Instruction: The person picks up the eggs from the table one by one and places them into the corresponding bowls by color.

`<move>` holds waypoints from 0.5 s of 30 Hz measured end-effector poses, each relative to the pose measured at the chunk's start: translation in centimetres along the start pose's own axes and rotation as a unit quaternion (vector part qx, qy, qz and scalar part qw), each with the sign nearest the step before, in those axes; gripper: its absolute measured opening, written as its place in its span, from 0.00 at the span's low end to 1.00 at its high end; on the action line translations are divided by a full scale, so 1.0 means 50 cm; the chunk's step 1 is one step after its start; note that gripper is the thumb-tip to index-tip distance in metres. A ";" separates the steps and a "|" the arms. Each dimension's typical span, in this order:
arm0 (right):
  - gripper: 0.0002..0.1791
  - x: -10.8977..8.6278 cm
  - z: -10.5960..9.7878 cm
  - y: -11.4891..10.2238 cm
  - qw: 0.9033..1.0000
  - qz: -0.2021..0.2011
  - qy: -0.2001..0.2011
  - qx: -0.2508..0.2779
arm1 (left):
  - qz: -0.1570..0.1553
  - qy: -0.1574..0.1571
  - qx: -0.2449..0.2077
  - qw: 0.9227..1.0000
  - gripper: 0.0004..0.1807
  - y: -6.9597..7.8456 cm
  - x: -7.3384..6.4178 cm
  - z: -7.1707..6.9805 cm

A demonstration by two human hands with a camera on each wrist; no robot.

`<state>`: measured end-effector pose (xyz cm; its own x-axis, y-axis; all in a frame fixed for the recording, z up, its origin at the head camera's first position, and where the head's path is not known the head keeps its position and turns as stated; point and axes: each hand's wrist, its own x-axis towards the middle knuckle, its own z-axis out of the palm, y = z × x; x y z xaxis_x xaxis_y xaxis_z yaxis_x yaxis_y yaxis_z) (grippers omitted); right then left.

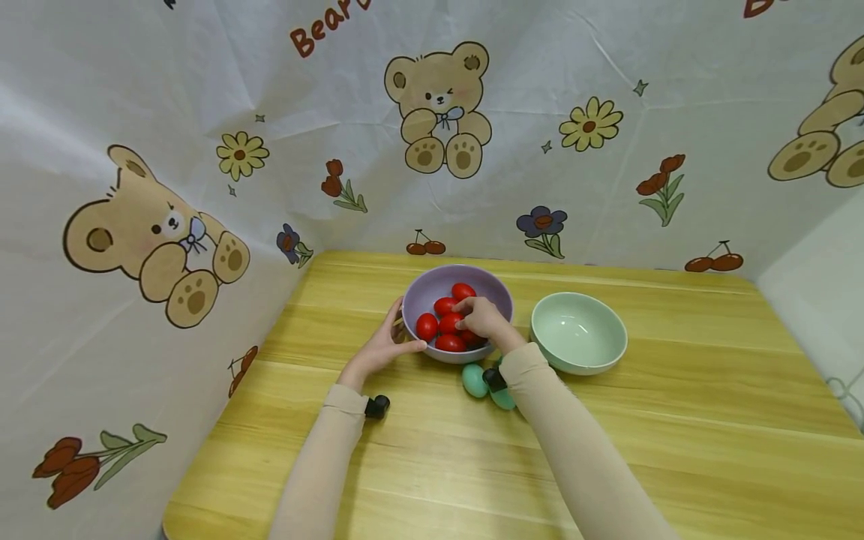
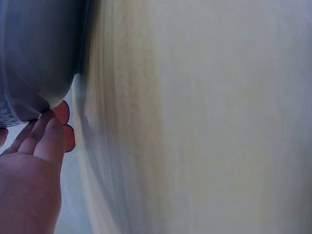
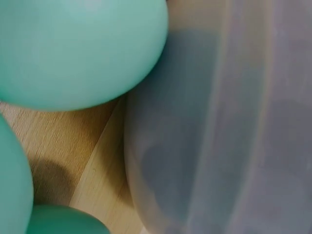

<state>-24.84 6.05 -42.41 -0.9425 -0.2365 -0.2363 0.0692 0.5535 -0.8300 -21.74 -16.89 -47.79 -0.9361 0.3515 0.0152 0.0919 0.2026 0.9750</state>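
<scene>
In the head view a purple bowl [image 1: 420, 289] holds several red eggs [image 1: 450, 343]. My left hand [image 1: 378, 351] rests against the bowl's left side, its thumb along the front near the rim. In the left wrist view the fingers [image 2: 46, 136] lie nearly straight, with tips at the bowl's grey-looking wall [image 2: 44, 53]. Inside the bowl my right hand [image 1: 484, 318] bends its fingers down from the right and pinches one red egg [image 1: 448, 323] between thumb and fingertips. The right wrist view shows only green eggs [image 3: 78, 53] beside the bowl's outer wall [image 3: 170, 146]; the hand is outside it.
Green eggs [image 1: 475, 381] lie on the wooden table [image 1: 432, 465] in front of the purple bowl, partly under the right wrist. A pale green bowl [image 1: 577, 330] with nothing inside stands close by on the right. A bear-patterned cloth [image 1: 513, 195] hangs behind the table and along its left.
</scene>
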 end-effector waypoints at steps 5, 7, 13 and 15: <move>0.17 0.002 0.003 -0.001 1.000 0.004 0.011 -0.006 | 0.001 -0.001 -0.001 1.000 0.54 0.002 -0.001 0.000; 0.17 0.004 0.004 0.000 1.000 0.005 0.016 -0.010 | 0.003 -0.003 -0.002 1.000 0.55 0.002 -0.002 0.000; 0.18 0.008 0.007 0.003 0.999 0.015 0.026 -0.030 | 0.003 -0.001 -0.003 1.000 0.54 0.000 -0.002 -0.001; 0.18 0.008 0.007 0.004 0.999 0.018 0.027 -0.035 | 0.005 -0.001 -0.004 1.000 0.54 -0.001 -0.001 -0.001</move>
<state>-25.10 5.79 -42.87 -0.9560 -0.1741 -0.2362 0.0813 0.6161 -0.7834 -21.70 -16.96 -47.83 -0.9342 0.3559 0.0251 0.0990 0.1911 0.9766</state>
